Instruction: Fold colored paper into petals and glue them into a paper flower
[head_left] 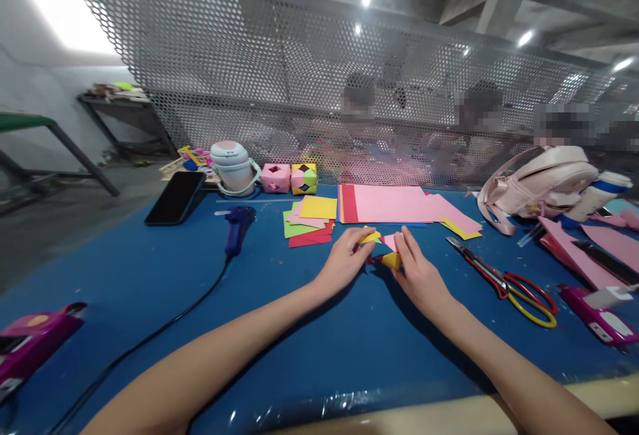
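Between my two hands is a small folded paper piece (392, 261) in yellow, pink, red and green, just above the blue table. My left hand (345, 257) pinches its left side, thumb and fingers closed on a yellow part. On the right, my right hand (418, 274) grips the pink and yellow side with its fingers together. Parts of the piece are hidden behind the fingers. Beyond my left hand lies a stack of coloured paper squares (318, 207). Past both hands are larger pink paper sheets (389, 203).
A blue glue gun (238, 230) trails its black cord leftward. Scissors (530, 298) and a cutter knife (474, 259) lie right. Two paper cubes (276, 178), a lidded cup (233, 167) and a phone (176, 198) stand behind left. A pink backpack (549, 182) rests against the perforated metal screen (299, 56).
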Demonstrator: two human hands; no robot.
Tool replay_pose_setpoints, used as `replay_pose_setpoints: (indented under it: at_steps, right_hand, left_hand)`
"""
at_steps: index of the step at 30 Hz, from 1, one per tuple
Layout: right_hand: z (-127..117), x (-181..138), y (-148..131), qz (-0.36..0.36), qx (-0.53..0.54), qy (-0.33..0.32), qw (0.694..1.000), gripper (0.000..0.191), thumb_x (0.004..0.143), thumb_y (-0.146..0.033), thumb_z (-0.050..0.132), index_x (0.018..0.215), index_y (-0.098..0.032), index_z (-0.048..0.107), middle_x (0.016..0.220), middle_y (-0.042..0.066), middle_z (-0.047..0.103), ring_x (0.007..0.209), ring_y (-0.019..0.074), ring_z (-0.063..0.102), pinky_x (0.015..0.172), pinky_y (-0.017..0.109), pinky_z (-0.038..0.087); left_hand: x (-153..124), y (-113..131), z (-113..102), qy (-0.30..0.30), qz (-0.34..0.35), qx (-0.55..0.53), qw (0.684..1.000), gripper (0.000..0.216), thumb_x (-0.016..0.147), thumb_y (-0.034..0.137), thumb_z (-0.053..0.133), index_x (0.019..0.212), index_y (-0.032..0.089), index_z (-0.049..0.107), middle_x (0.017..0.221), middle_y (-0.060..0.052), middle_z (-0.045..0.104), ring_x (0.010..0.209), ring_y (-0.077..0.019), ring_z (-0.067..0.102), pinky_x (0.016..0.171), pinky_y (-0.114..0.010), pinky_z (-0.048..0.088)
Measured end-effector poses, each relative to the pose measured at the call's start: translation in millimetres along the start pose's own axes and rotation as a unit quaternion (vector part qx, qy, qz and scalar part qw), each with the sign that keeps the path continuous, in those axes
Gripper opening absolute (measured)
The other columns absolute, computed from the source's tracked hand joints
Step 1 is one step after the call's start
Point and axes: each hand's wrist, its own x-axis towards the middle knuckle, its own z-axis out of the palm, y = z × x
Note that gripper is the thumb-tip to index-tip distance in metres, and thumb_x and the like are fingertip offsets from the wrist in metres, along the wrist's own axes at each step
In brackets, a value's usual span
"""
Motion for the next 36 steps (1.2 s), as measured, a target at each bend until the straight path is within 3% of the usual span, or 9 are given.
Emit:
replay_pose_setpoints:
  at_steps: [8, 16, 23, 32, 36]
  right_hand:
    - [4.4, -5.8, -7.4, 0.014, 0.0, -0.034, 0.999, 0.059, 0.084, -0.024, 0.044, 0.137, -0.011, 0.021, 0.142, 0.022, 0.021, 0.12, 0.0333, 0.041, 0.082, 0.043, 0.051]
    - [3.8, -7.6, -4.8, 0.033, 0.059, -0.066, 0.996, 0.068, 0.082, -0.033, 0.05, 0.139, -0.015, 0.018, 0.141, 0.02, 0.026, 0.123, 0.0327, 0.038, 0.092, 0.05, 0.043]
    - [0.7, -7.9, 1.3, 0.041, 0.137, -0.07, 0.987, 0.066, 0.081, -0.034, 0.053, 0.138, -0.02, 0.024, 0.14, 0.013, 0.032, 0.129, 0.0246, 0.029, 0.103, 0.045, 0.032]
    - [-5.1, -8.6, -3.7, 0.058, 0.168, -0.072, 0.981, 0.062, 0.078, -0.03, 0.056, 0.135, -0.018, 0.033, 0.137, 0.015, 0.034, 0.128, 0.0237, 0.031, 0.103, 0.04, 0.033]
    - [-4.8, -9.7, -7.0, 0.05, 0.151, -0.059, 0.985, 0.061, 0.08, -0.032, 0.054, 0.135, -0.022, 0.031, 0.138, 0.014, 0.033, 0.127, 0.0258, 0.033, 0.101, 0.043, 0.035]
  left_hand:
    - [-5.2, -1.3, 4.4, 0.011, -0.006, 0.001, 1.0, 0.028, 0.084, 0.027, 0.048, 0.109, 0.02, 0.058, 0.11, -0.006, 0.058, 0.102, -0.0161, 0.053, 0.09, -0.031, 0.042]
    - [-6.4, -1.8, 3.6, -0.012, -0.033, 0.01, 0.999, 0.031, 0.085, 0.029, 0.045, 0.111, 0.021, 0.058, 0.113, -0.006, 0.058, 0.106, -0.0172, 0.052, 0.094, -0.034, 0.04]
    - [-5.7, -2.1, 1.4, -0.038, -0.046, 0.0, 0.998, 0.032, 0.085, 0.029, 0.044, 0.112, 0.019, 0.058, 0.119, -0.004, 0.058, 0.111, -0.0167, 0.051, 0.098, -0.032, 0.037]
    - [-9.0, -4.9, 3.4, 0.007, -0.007, 0.011, 1.0, 0.027, 0.083, 0.03, 0.049, 0.106, 0.019, 0.06, 0.11, -0.005, 0.062, 0.103, -0.0169, 0.055, 0.091, -0.031, 0.043]
    - [-9.8, -4.5, 4.5, 0.025, 0.009, 0.021, 0.999, 0.026, 0.083, 0.028, 0.049, 0.105, 0.019, 0.061, 0.109, -0.005, 0.063, 0.102, -0.0164, 0.056, 0.091, -0.03, 0.043]
